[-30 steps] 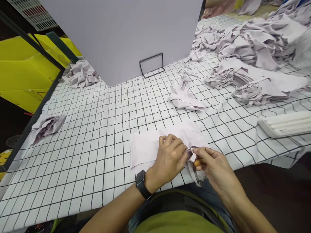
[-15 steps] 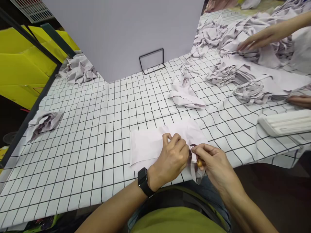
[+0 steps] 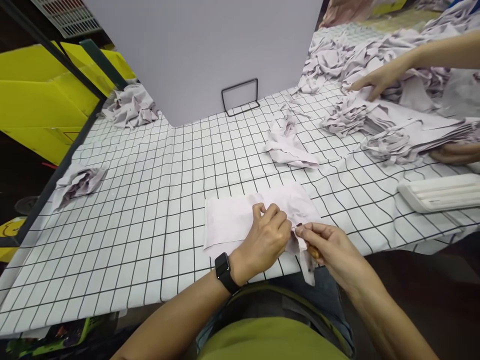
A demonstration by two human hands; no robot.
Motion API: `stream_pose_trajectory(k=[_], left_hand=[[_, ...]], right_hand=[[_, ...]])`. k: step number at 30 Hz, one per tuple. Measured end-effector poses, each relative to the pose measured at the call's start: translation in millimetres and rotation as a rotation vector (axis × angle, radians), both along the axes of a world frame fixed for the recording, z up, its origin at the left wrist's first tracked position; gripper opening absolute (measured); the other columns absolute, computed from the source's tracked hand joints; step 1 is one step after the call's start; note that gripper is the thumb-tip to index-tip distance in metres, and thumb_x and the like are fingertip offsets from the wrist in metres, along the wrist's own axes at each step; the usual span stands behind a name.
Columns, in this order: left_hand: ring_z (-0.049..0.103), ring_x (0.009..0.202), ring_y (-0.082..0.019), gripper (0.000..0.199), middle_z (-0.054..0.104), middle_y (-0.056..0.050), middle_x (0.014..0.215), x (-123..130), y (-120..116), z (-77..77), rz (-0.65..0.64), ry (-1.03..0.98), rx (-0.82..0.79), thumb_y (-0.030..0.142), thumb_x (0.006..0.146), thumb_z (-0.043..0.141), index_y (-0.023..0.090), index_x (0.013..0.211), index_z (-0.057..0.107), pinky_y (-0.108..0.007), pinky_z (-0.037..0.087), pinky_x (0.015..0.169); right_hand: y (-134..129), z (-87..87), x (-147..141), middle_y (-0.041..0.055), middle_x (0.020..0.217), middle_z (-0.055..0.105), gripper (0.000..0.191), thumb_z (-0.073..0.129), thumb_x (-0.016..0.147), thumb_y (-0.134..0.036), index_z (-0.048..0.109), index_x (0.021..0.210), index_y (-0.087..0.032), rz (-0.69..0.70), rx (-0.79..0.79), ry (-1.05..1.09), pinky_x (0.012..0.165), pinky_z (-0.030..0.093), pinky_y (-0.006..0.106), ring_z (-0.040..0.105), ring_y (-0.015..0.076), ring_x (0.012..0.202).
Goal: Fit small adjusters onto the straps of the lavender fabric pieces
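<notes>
Table [image 3: 131, 215]: white cover, black grid, creased on right. Plain grey panel [image 3: 210, 55] upright at far side, black wire bracket [image 3: 240, 84] at its foot. Left: yellow boxes [image 3: 41, 102], dark green post [image 3: 103, 62]; white slatted crate [image 3: 69, 17] far left. Tabletop brightly lit; area below near right dark, floor detail unreadable.

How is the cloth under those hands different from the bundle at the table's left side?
The cloth is spread mostly flat, while the bundle is crumpled up on itself. The cloth covers a wider patch of table; the bundle covers a smaller one. The left hand and right hand are at the cloth, while no hand touches the bundle. Both are pale, pinkish fabric.
</notes>
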State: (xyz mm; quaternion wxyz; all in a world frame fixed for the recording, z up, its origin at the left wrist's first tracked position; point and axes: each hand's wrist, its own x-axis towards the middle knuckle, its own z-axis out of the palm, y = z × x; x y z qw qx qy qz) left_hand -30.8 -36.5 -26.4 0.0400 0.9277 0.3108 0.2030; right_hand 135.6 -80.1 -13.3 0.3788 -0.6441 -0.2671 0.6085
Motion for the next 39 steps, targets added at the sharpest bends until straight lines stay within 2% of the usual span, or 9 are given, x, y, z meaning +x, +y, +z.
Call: stream_pose_trajectory(k=[4,7,10,13,17,20,27,32,39], left_hand=[[0.057,0.11,-0.028,0.017,0.068,-0.01,0.111,-10.6,-14.9,7.2,-0.006,-0.023,-0.126,0.012,0.096,0.05,0.014,0.107,0.063,-0.049,0.038,0.092],[0.057,0.118,-0.026,0.023,0.064,-0.012,0.128,-30.5,-26.8,8.7,0.045,-0.159,-0.202,0.016,0.094,0.055,0.016,0.116,0.062,-0.046,0.045,0.098],[0.06,0.113,-0.024,0.02,0.065,-0.012,0.121,-59.1,-31.8,6.2,0.282,-0.319,-0.192,0.016,0.093,0.056,0.017,0.111,0.065,-0.041,0.052,0.095],[0.061,0.105,-0.024,0.019,0.066,-0.01,0.109,-85.8,-34.7,4.7,0.497,-0.34,-0.142,0.013,0.093,0.054,0.018,0.107,0.067,-0.043,0.054,0.093],[0.06,0.099,-0.022,0.015,0.065,-0.008,0.101,-100.0,-48.1,5.2,0.465,-0.286,-0.183,0.01,0.092,0.055,0.018,0.098,0.067,-0.039,0.054,0.09],[0.06,0.098,-0.021,0.011,0.064,-0.008,0.099,-99.3,-61.2,2.5,0.424,-0.261,-0.264,0.011,0.092,0.056,0.017,0.095,0.066,-0.036,0.054,0.09],[0.058,0.102,-0.021,0.01,0.062,-0.009,0.103,-106.7,-71.1,-9.9,0.358,-0.259,-0.259,0.018,0.097,0.056,0.015,0.1,0.066,-0.036,0.052,0.095],[0.058,0.107,-0.022,0.016,0.06,-0.01,0.11,-112.2,-71.9,-11.4,0.303,-0.266,-0.271,0.023,0.094,0.066,0.016,0.108,0.066,-0.038,0.051,0.098],[0.055,0.107,-0.024,0.025,0.06,-0.011,0.116,-116.3,-73.9,-14.0,0.284,-0.204,-0.231,0.034,0.098,0.062,0.016,0.116,0.063,-0.04,0.05,0.097]], right_hand=[[-28.6,-0.4,11.6,0.0002,0.059,0.057,0.038,0.069,0.08,-0.057,0.068,0.07,-0.021,0.18,0.215,-0.432,0.05,0.041,0.024,0.05,0.0146,0.054],[-53.1,2.1,12.4,-0.0007,0.058,0.058,0.038,0.062,0.086,-0.057,0.067,0.069,-0.024,0.206,0.244,-0.711,0.051,0.042,0.025,0.05,0.0151,0.051],[-69.0,-9.1,-0.4,0.0009,0.063,0.065,0.042,0.056,0.091,-0.059,0.071,0.075,-0.023,0.447,0.276,-0.501,0.051,0.045,0.026,0.057,0.0171,0.053],[-74.0,-41.9,-25.5,0.0077,0.085,0.077,0.041,0.057,0.089,-0.056,0.077,0.094,-0.021,0.744,0.308,-0.238,0.069,0.056,0.032,0.072,0.0251,0.076],[-69.0,-89.0,-60.3,0.0149,0.083,0.078,0.045,0.059,0.078,-0.056,0.077,0.091,-0.017,0.741,0.414,-0.317,0.079,0.057,0.044,0.073,0.0332,0.079],[-63.2,-100.8,-76.4,0.014,0.086,0.078,0.045,0.058,0.08,-0.058,0.077,0.09,-0.018,0.777,0.484,-0.279,0.077,0.056,0.041,0.072,0.0315,0.078],[-67.9,-89.5,-80.3,0.0067,0.084,0.076,0.039,0.064,0.084,-0.056,0.076,0.089,-0.019,0.704,0.566,-0.245,0.069,0.052,0.033,0.064,0.0227,0.069],[-69.5,-86.4,-93.9,0.0094,0.087,0.076,0.05,0.057,0.087,-0.063,0.074,0.092,-0.016,0.617,0.567,-0.213,0.079,0.053,0.036,0.068,0.0248,0.081],[-93.9,-48.3,-74.0,0.0037,0.069,0.067,0.04,0.061,0.092,-0.054,0.075,0.078,-0.02,0.648,0.542,-0.241,0.072,0.05,0.03,0.064,0.0214,0.072]])
